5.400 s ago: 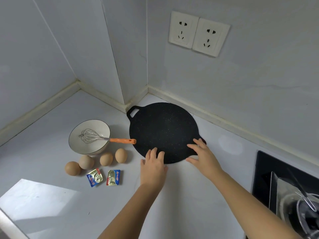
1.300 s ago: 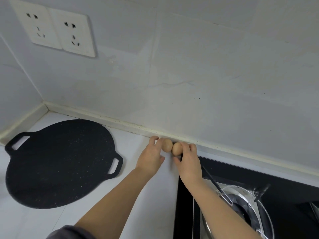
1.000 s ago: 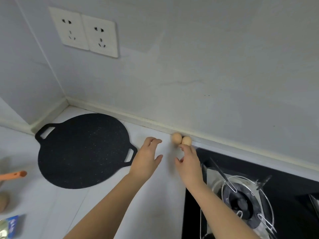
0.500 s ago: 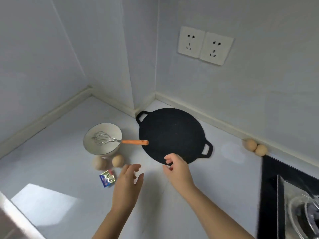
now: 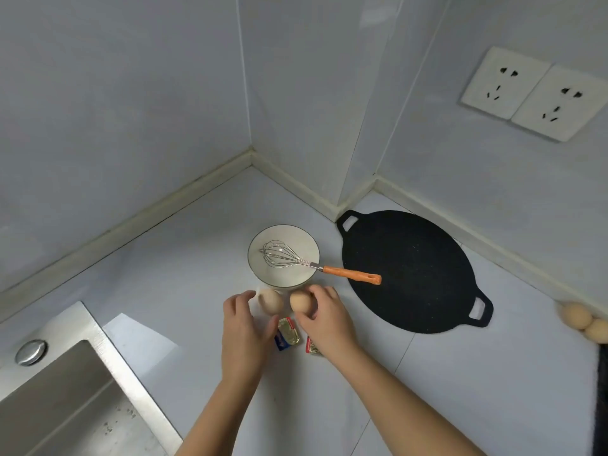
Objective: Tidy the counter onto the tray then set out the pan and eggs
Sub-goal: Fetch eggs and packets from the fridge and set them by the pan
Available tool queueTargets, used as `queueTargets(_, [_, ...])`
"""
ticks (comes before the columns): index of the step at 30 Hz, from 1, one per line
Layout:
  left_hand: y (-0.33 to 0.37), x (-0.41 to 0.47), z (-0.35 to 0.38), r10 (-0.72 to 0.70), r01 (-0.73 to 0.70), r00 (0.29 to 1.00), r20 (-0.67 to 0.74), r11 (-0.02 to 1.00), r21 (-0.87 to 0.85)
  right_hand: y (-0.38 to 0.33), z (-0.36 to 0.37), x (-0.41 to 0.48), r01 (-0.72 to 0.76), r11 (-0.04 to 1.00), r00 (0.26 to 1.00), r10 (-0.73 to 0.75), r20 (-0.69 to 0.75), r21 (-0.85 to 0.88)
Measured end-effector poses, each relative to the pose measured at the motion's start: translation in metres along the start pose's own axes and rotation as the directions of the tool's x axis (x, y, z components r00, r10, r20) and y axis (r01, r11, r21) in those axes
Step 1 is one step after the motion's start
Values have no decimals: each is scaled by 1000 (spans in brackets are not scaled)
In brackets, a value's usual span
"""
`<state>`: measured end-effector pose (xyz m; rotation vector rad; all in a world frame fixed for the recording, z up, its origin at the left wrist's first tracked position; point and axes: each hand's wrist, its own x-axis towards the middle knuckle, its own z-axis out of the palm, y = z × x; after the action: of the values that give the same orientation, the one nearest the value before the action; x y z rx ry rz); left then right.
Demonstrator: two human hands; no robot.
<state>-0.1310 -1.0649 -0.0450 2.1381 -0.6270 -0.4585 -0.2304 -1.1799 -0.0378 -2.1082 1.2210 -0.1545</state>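
Right fingers point(image 5: 324, 296) are curled over the top of the right-hand egg point(image 5: 298, 301), thumb under its near side: grasping. Left fingers point(image 5: 241, 299) curve round the far-left side of the left-hand egg point(image 5: 270, 301) and the thumb comes in from the near side; a pale gap shows at the fingertips, so I cannot tell whether this grip is closed. Half a second ago both hands were spread and short of the eggs; now the right hand point(image 5: 327, 324) and left hand point(image 5: 243, 337) are at them, one egg each. Both eggs sit on the counter just in front of the bowl point(image 5: 279, 284), not lifted. The whisk point(image 5: 352, 274) lies in the bowl, its handle pointing right over the pan's edge. The pan point(image 5: 414, 274) lies flat just right of the bowl. Far right of the bowl, beyond the pan, the first pair of eggs point(image 5: 576, 315) rests against the wall base, where it was set about a second ago. Judgement: second egg pickup is starting; egg transfer is half done. Two foil packets point(image 5: 288, 334) lie in front of the bowl, partly under the hands. No tray is in view.
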Motion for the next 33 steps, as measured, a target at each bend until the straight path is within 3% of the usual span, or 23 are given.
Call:
queueTargets(5, [-2,15,6,17,-19,995,99,1000,20,0,9,6,9,1000,1000,-9,-14,11])
queueTargets(15, [4,14,8,19,-21,996,87,999,26,8,10,11,38,995,997,-32,-67,92])
queueTargets(23, [29,-19,37,102,-112,975,196,993,42,68,-34,-26,-64,966,979,109,-170,250])
queueTargets(26, [56,-35,69,172,-190,951,258,981,46,106,-62,-45,-120,942,960,191,-205,313])
queueTargets(33, [126,-81,164,330,-376,814,477,927,1,191,-130,-84,-151,915,920,268,-284,374])
